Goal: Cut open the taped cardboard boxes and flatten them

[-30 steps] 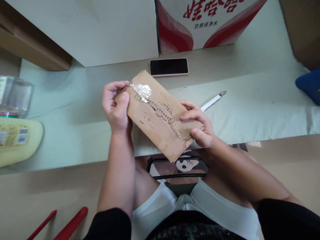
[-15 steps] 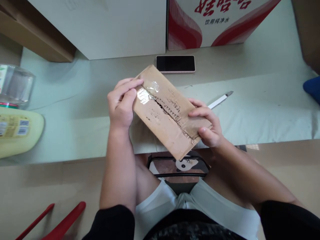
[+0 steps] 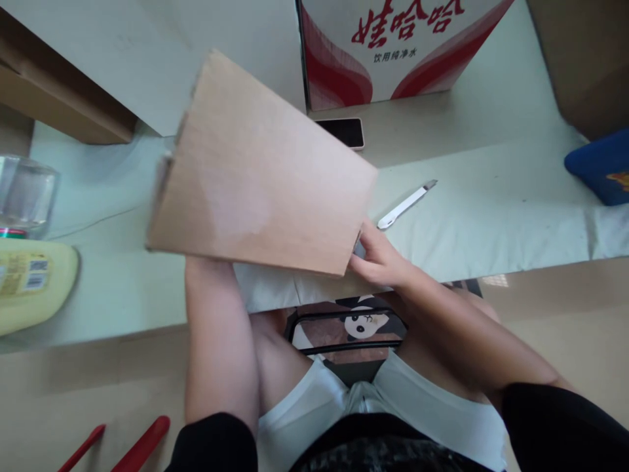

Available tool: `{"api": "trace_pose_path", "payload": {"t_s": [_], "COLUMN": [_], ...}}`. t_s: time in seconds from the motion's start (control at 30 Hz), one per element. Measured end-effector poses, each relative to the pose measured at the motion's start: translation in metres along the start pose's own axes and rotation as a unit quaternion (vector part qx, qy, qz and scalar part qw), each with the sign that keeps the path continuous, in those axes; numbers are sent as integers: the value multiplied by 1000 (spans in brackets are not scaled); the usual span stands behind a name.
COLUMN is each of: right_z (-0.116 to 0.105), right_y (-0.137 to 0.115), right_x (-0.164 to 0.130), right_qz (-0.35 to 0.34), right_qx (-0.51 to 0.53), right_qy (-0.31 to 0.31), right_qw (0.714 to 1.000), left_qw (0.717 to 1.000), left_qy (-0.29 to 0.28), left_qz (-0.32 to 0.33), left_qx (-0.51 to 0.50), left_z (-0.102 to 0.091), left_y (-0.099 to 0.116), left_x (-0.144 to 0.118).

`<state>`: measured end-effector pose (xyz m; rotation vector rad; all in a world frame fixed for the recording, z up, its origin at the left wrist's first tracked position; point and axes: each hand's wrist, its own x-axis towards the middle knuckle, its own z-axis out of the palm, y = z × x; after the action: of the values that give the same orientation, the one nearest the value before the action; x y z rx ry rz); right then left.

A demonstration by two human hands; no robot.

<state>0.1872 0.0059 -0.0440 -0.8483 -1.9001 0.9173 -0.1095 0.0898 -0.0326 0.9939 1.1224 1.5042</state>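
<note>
A brown cardboard box [image 3: 265,177] is raised and tilted above the table's front edge, a plain broad face toward me. Its left end looks ragged and blurred, perhaps from flaps; I cannot tell whether it is open. My right hand [image 3: 376,259] grips the lower right corner, thumb and fingers pinched round the edge. Behind the box's lower left edge goes my left hand [image 3: 210,263], with only the wrist showing and the fingers hidden. A white utility knife [image 3: 407,204] lies on the table just beyond my right hand.
A phone [image 3: 346,133] lies partly covered behind the box. At the back stand a white board-like panel [image 3: 147,65] and a red-and-white water carton [image 3: 388,72]. Bottles, including a yellow one [image 3: 39,285], are at left; a blue container [image 3: 602,167] is at right, on the pale tablecloth [image 3: 491,196].
The box has been lifted toward me and turned over: its taped, torn side no longer shows. My left hand has gone behind it. The view has shifted slightly, baring more of the knife.
</note>
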Motion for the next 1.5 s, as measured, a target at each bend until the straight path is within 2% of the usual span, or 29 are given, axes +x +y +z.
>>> {"api": "trace_pose_path", "payload": {"t_s": [0.03,0.1,0.17,0.23,0.33,0.4,0.5,0.57,0.6,0.63,0.67,0.7,0.73,0.8,0.83,0.9,0.97,1.0,1.07,1.1,1.17,1.2,1.23,1.3,1.33,1.4,1.5], "right_z": [0,-3,-8,-15,-22,-25,-26,-27,-27,-26,-24,-23,-20,-14,-11,-6,-3,-3,-8,-13,-25,-31,-38,-48,-52,-55,-54], "right_y": [2,5,9,12,15,15,13,11,10,8,7,5,2,-4,-7,-12,-14,-15,-17,-19,-22,-25,-26,-27,-26,-21,-16], "right_x": [-1,-3,-4,-5,-5,-5,-6,-7,-6,-5,-4,-3,-1,3,5,7,7,7,6,6,7,8,9,10,9,8,7], "right_qz": [-5,-5,9,33,36,25,31,45,52,58,62,64,66,71,73,70,53,45,49,73,182,259,335,453,484,504,492], "right_qx": [-1,-5,-12,-12,20,56,116,138,142,142,142,142,143,148,150,152,152,147,115,76,-57,-137,-215,-334,-367,-401,-407], "right_qy": [11,36,55,64,78,91,126,142,146,151,159,167,172,150,121,57,25,21,40,61,103,108,96,27,-11,-63,-81], "right_qw": [1000,999,998,997,996,994,985,979,978,977,975,974,972,975,979,984,987,988,991,993,976,950,912,827,794,763,765], "left_qw": [999,992,984,978,963,936,854,811,810,831,864,901,948,984,994,987,974,973,980,985,990,990,990,990,990,990,990], "left_qy": [-11,-25,-30,-51,-132,-204,-320,-366,-365,-332,-278,-202,-82,36,68,67,44,41,48,57,70,75,78,84,88,96,106], "left_qz": [-27,-127,-176,-195,-215,-263,-376,-407,-400,-377,-344,-301,-231,-104,-11,145,217,226,191,165,120,110,107,107,104,98,90], "left_qx": [-14,-12,12,50,94,116,165,205,225,237,242,239,203,141,83,-12,-49,-39,-16,-15,-32,-38,-42,-38,-35,-34,-26], "left_z": [8,21,31,35,34,32,30,28,26,24,23,22,22,25,28,35,40,41,41,39,36,35,34,34,34,34,35], "left_y": [0,-1,-2,-4,-4,2,17,23,23,21,18,13,8,1,0,4,10,13,14,13,11,9,8,8,8,9,10], "left_x": [-5,-12,-17,-21,-27,-31,-36,-34,-32,-28,-24,-20,-16,-11,-10,-12,-16,-17,-18,-18,-16,-14,-13,-12,-12,-12,-12]}}
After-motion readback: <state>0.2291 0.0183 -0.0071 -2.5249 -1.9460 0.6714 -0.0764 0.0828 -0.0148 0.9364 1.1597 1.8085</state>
